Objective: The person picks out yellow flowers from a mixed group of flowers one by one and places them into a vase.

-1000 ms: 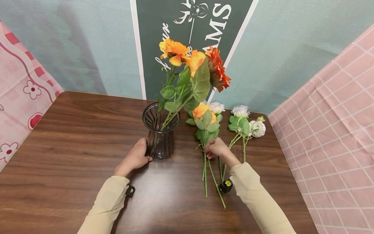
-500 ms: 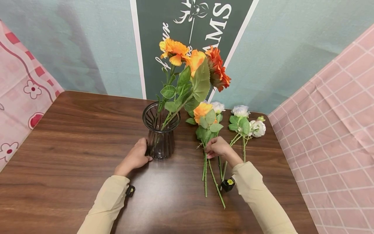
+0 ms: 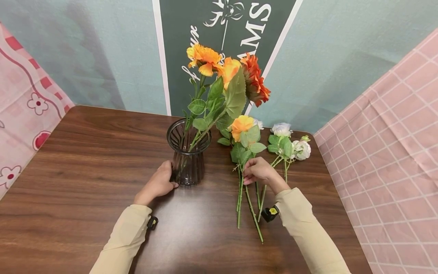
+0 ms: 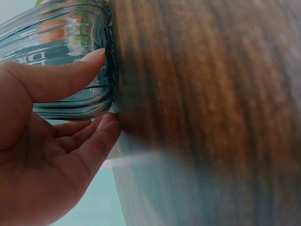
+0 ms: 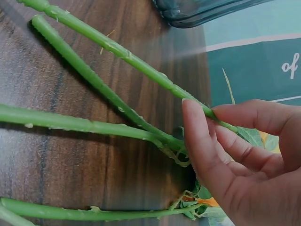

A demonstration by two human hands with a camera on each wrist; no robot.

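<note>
A dark, clear ribbed glass vase (image 3: 188, 169) stands on the wooden table, holding orange flowers (image 3: 204, 57) and a red-orange flower (image 3: 254, 83). My left hand (image 3: 158, 183) grips the vase low on its left side; in the left wrist view the thumb lies along the glass (image 4: 66, 49) near the base, with the fingers curled on its other side. To the right, my right hand (image 3: 261, 172) pinches the stem of a yellow-orange rose (image 3: 242, 127). Thumb and fingertips close on that green stem (image 5: 146, 69) in the right wrist view, above other stems on the table.
White flowers (image 3: 301, 150) with leafy stems lie farther right, near the pink checked cloth (image 3: 393, 152). More loose stems (image 3: 254, 217) lie below my right hand. A blue-green cloth with a dark printed panel (image 3: 191, 23) hangs behind the table (image 3: 85, 171).
My right hand has shifted slightly right, and the yellow-orange rose has risen and moved right with it, its stem tilting. The left hand and vase stay in place.
</note>
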